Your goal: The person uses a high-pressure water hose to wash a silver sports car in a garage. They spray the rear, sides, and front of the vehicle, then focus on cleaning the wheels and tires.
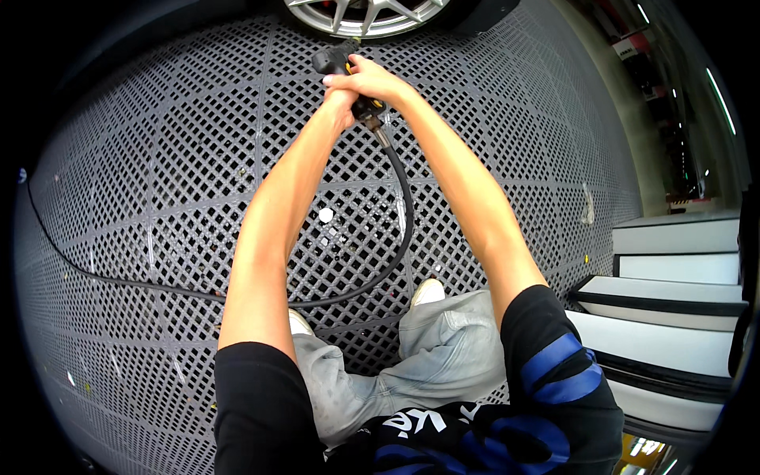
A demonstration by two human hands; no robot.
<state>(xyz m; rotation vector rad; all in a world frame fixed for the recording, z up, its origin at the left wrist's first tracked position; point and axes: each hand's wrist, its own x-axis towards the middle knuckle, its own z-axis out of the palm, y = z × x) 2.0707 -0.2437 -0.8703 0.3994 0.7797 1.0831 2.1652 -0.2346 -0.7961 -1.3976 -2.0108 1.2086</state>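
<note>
A black air impact wrench (328, 61) with yellow accents is held out in front of me, close to the silver spoked wheel (372, 16) of a car. My left hand (341, 103) is closed around the wrench's handle. From the other side my right hand (370, 81) grips the tool, its thumb lying across the left hand. The front end of the wrench points at the lower rim; whether it touches a wheel nut cannot be made out. A black air hose (408, 210) joins the bottom of the handle through a metal fitting.
The hose curves back past my shoes and runs far left across the grey perforated floor tiles (198, 206). Several white and black padded panels (673, 289) stand at the right. A white scrap (325, 214) lies on the floor between my arms.
</note>
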